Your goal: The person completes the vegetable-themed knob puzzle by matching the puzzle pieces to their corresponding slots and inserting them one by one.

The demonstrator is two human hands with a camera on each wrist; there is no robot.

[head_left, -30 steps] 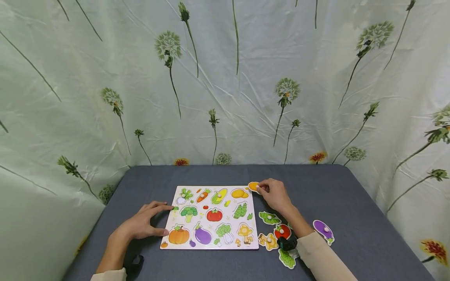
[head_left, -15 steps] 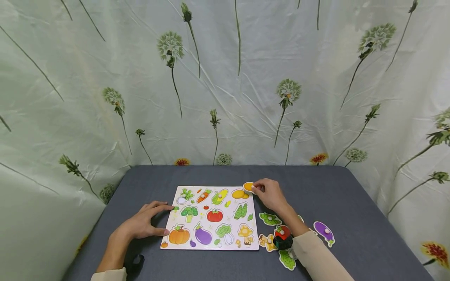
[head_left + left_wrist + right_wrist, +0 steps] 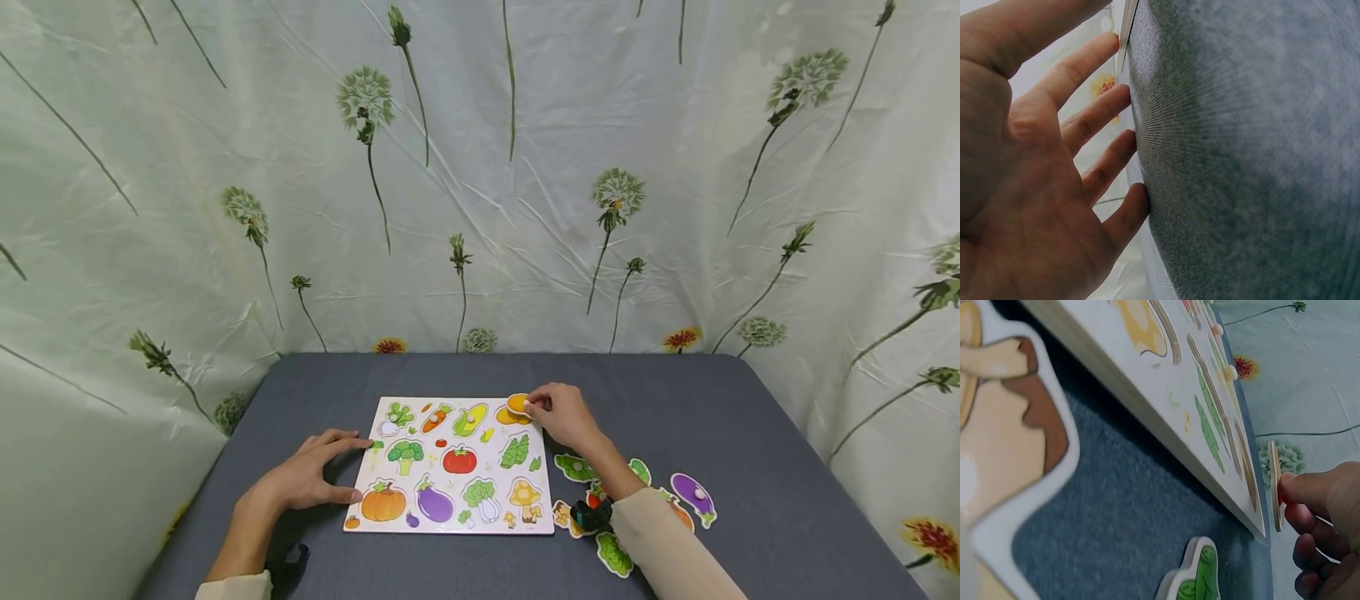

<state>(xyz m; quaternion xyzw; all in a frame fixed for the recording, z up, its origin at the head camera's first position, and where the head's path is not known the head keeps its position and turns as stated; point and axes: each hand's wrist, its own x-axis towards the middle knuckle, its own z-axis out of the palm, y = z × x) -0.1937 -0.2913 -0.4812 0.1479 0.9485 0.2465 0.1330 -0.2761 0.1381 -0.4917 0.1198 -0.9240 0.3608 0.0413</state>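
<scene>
The white vegetable puzzle board (image 3: 491, 468) lies flat on the dark cloth-covered table. My left hand (image 3: 303, 479) rests beside its left edge, thumb and index finger touching the edge, fingers spread in the left wrist view. My right hand (image 3: 567, 417) pinches a yellow-orange puzzle piece (image 3: 517, 403) between thumb and fingers, over the yellow slot at the board's far right corner. In the right wrist view that piece (image 3: 1274, 487) stands edge-on, above the board. Radish, carrot and corn (image 3: 470, 419) pieces with knobs sit in the far row.
Right of the board lie several loose pieces: a green one (image 3: 574, 467), mushrooms (image 3: 561, 514), a leafy green (image 3: 615, 554), a purple eggplant (image 3: 693, 497) and others partly under my right forearm. A flower-print curtain (image 3: 480, 208) hangs behind the table.
My right hand has moved left with the yellow-orange piece, from beyond the board's far right corner to over the yellow slot. My left hand stays put.
</scene>
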